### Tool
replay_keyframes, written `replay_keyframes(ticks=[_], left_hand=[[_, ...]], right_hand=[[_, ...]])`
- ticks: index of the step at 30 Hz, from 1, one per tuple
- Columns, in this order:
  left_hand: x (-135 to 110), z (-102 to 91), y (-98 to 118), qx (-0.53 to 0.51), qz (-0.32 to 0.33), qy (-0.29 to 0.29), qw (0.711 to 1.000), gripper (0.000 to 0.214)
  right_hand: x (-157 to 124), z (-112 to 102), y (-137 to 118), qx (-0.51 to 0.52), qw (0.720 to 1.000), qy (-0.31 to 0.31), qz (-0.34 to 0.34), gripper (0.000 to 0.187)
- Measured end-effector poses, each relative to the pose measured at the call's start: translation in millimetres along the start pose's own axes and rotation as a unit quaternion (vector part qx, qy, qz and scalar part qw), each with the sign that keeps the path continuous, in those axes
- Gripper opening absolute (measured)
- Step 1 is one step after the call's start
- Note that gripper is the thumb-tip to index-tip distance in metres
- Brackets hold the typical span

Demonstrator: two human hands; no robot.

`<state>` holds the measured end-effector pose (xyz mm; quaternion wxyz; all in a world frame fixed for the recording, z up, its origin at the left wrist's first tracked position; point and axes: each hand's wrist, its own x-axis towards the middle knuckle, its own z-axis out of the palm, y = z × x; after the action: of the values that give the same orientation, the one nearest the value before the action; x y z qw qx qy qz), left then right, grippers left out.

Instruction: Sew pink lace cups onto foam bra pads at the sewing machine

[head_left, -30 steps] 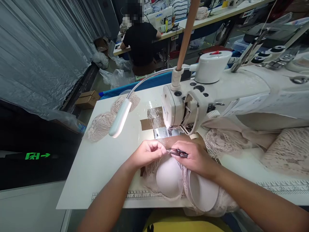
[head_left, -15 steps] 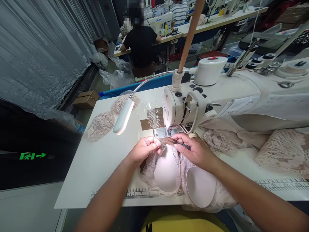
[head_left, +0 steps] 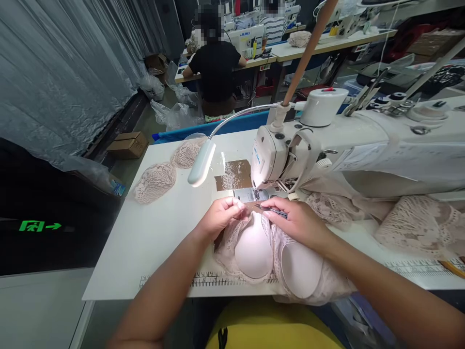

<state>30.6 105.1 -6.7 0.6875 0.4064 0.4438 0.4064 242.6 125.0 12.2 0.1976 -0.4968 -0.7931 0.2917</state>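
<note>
Right grip (head_left: 296,219) around snips (head_left: 276,212), over bra (head_left: 253,254)

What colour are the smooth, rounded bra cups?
Pale pinkish-white bra cups, clearest in the head view.

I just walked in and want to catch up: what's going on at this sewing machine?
A person is handling a padded lace bra in front of the JUKI sewing machine. The right hand holds thread snips above the bra's upper edge. The left hand has its fingers pinched together close to that edge; what they grip is too small to tell. Two lace pieces lie on the left of the table.
</note>
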Motion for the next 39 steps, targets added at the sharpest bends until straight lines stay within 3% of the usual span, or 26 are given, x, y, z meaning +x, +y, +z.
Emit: replay_keyframes(ticks=[4, 12, 17, 20, 22, 26, 29, 31, 35, 39], left_hand=[[1, -3.3, -1, 0.008, -0.004, 0.038, 0.999, 0.029], [0, -5.1, 0, 0.013, 0.023, 0.064, 0.998, 0.029], [3, -13.2, 2, 0.033, 0.054, 0.095, 0.993, 0.027], [-2, -14.1, 6, 0.144, 0.12, 0.136, 0.973, 0.026], [-8, -9.5, 7, 0.235, 0.139, 0.111, 0.956, 0.028], [-16, 7.0, 2, 0.396, 0.086, 0.01, 0.914, 0.031], [-11, 15.3, -7, 0.5, 0.076, 0.006, 0.863, 0.021], [-6, 16.5, -13, 0.527, 0.092, 0.017, 0.845, 0.016], [-2, 12.7, -16, 0.544, 0.124, 0.02, 0.83, 0.02], [-3, 8.8, -14, 0.502, 0.113, 0.042, 0.857, 0.025]], right_hand=[[-3, -4, -7, 0.023, 0.999, -0.032, -0.028, 0.024], [8, 23, -17, 0.055, 0.995, -0.04, -0.075, 0.02], [5, 10, -1, 0.004, 1.0, -0.022, -0.012, 0.024], [-2, -1, 14, -0.011, 0.999, -0.023, 0.031, 0.028], [-7, -5, 21, -0.008, 0.999, -0.026, 0.045, 0.029], [-15, -4, 22, -0.004, 0.999, -0.031, 0.016, 0.027], [-18, -1, 16, -0.017, 0.998, -0.056, -0.032, 0.028], [-18, 1, 14, -0.032, 0.996, -0.072, -0.051, 0.028], [-15, 5, 15, -0.056, 0.993, -0.084, -0.065, 0.025], [-12, 7, 16, -0.074, 0.992, -0.078, -0.067, 0.023]])
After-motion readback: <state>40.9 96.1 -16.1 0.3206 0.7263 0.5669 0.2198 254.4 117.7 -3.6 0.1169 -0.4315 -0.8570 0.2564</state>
